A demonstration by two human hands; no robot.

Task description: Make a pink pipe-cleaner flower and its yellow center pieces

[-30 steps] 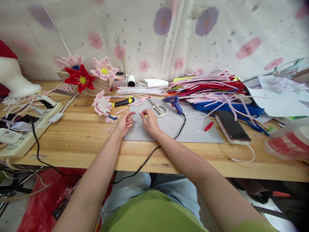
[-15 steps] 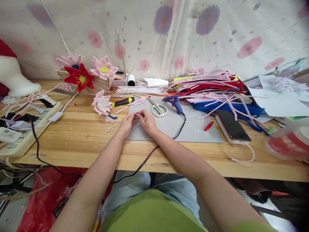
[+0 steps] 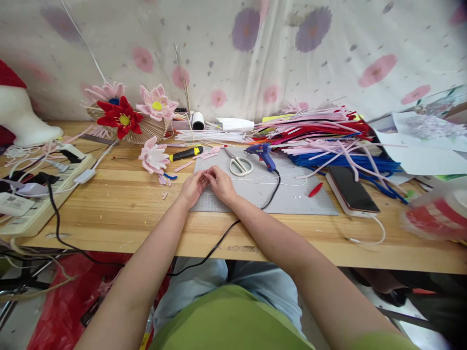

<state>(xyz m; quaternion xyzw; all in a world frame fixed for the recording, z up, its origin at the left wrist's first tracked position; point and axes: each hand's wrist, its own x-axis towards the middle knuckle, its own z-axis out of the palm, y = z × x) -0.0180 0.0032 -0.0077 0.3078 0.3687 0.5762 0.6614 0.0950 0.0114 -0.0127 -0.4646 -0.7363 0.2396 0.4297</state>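
both hands pinched on one item: left hand (image 3: 191, 187) and right hand (image 3: 220, 184) meet fingertip to fingertip over the near left corner of the grey cutting mat (image 3: 292, 197), each closed on a thin white wire (image 3: 255, 179) that forms a small loop between them and trails off rightward across the mat. item location: wire held just above the mat, free length lying loose toward the black cord (image 3: 272, 192) of the blue glue gun (image 3: 261, 154). adjacent stock: white-handled scissors (image 3: 239, 166) just behind the hands; yellow-and-black utility knife (image 3: 186, 154) and loose pink flower (image 3: 153, 158) to the left on the wooden table (image 3: 120, 204); heap of pink, red and blue pipe cleaners (image 3: 328, 141) at the back right; phone (image 3: 350, 189) at the mat's right edge; power strip (image 3: 40, 194) far left. risk notes, as judgement: wire is fine and springy, so a slack pinch could let the loop spring open; the trailing end lies close to the gun cord and may snag on it if pulled; too hard a bend could kink the wire; the cut end sits near the fingertips and could prick.
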